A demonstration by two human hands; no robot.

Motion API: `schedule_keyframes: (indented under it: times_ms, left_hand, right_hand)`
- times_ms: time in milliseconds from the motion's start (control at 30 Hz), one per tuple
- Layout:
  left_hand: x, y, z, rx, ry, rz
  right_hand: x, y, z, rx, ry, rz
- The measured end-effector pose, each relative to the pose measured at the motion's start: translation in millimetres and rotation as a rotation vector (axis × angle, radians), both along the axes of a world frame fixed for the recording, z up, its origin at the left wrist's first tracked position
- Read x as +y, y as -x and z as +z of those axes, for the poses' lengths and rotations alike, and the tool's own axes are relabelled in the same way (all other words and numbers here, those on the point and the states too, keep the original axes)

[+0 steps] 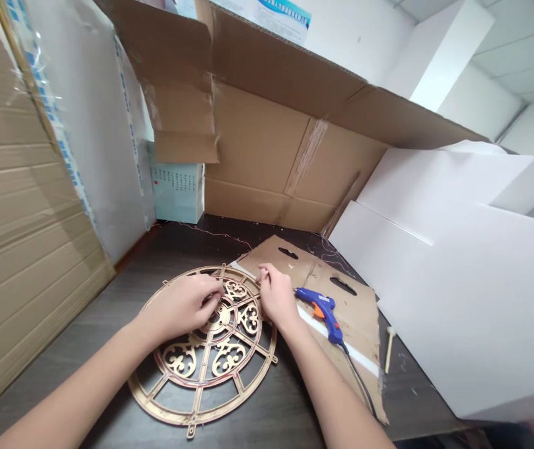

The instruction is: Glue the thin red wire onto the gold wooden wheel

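A round openwork wooden frame (200, 399) with spokes, rings and scroll-shaped inserts lies flat on the dark table. Thin reddish wire (220, 378) runs along its inner ring. My left hand (183, 304) rests over the frame's upper left part, fingers curled together near the centre. What they pinch, if anything, is hidden. At the frame's far right rim, my right hand (277, 297) has its fingers bent closed, and I cannot make out anything in them. Just right of that hand, a blue hot glue gun (325, 308) with an orange trigger lies on a cardboard sheet.
The cardboard sheet (365, 333) with two handle holes covers the table's right part. Beyond it lies a glue stick-like rod (390, 350). Cardboard walls (252, 137) and white boards (473, 299) surround the table (108, 349). A light-blue box (178, 193) stands at the back left.
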State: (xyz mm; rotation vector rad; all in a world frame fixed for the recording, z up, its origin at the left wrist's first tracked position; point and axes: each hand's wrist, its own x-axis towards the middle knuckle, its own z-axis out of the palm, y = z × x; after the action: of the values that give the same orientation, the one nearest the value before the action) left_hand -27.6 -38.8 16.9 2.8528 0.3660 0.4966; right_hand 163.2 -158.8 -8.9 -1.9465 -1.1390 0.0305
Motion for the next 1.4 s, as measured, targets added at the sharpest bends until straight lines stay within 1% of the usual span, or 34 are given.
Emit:
schedule_keyframes:
  times_ms: [67, 167, 267, 333, 400, 467, 500, 600, 667, 733, 900, 1000, 1067, 1133, 1233, 1333, 1400]
  left_hand:
    - [-0.7, -1.6, -1.7, 0.022, -0.011, -0.031]
    - [0.3, -3.7, -3.3, 0.012, -0.006, -0.031]
    - [-0.9, -4.8, -2.3, 0.006, 0.006, -0.047]
    - [-3.1, -4.7, -1.0, 0.005, 0.015, -0.048]
    - [-4.9, -4.2, -0.3, 0.01, 0.025, -0.039]
    - [-5.7, -3.9, -0.7, 0.011, 0.035, -0.033]
    - [-5.7, -3.9, -1.3, 0.008, 0.037, -0.034]
    - [-5.4, -5.0, -3.1, -0.003, 0.021, -0.042]
    - [-5.5, -6.0, -4.0, -0.005, 0.015, -0.048]
    - [-6.1, -6.4, -4.6, -0.006, 0.028, -0.054]
    - [-8.3, -6.1, -4.7, 0.002, 0.043, -0.072]
    - [-9.1, -7.2, -4.4, -0.004, 0.027, -0.084]
    - [-9.0, -8.2, -4.7, -0.011, 0.024, -0.087]
    - [-8.6, -8.8, -5.5, -0.017, 0.022, -0.09]
    - [-7.9, -8.8, -7.2, -0.008, 0.017, -0.092]
    - [-6.9, -8.8, -8.4, -0.01, 0.011, -0.061]
    - [-5.1, -9.4, -9.7, -0.049, -0.012, -0.001]
  right_hand:
    - [1.3, 0.0, -1.4, 0.04, -0.016, 0.028]
    - [3.7, 0.7, -1.4, 0.097, -0.059, 0.062]
    - [4.7, 4.5, 3.2, 0.293, -0.119, 0.116]
    - [2.6, 8.9, 7.5, 0.429, -0.108, 0.184]
    - [-2.3, 14.1, 9.3, 0.495, -0.044, 0.25]
    - [-9.1, 19.1, 6.9, 0.498, 0.024, 0.284]
    - [-12.5, 21.2, 4.3, 0.49, 0.032, 0.286]
    - [-20.0, 25.3, -4.4, 0.452, -0.008, 0.247]
    - [-21.8, 26.3, -7.0, 0.427, -0.044, 0.22]
    - [-21.7, 26.9, -6.3, 0.434, -0.064, 0.229]
    - [-19.9, 29.3, -4.5, 0.534, -0.089, 0.266]
    - [-18.0, 31.4, -9.2, 0.489, -0.096, 0.271]
    - [-17.2, 32.2, -10.1, 0.413, -0.095, 0.271]
    - [-19.5, 31.0, -4.9, 0.305, -0.1, 0.24]
    - [-36.2, 20.7, 14.2, 0.145, -0.14, 0.104]
    - [-71.3, -2.2, 31.1, 0.019, -0.224, -0.177]
    - [-98.1, -21.4, 32.4, -0.053, -0.264, -0.27]
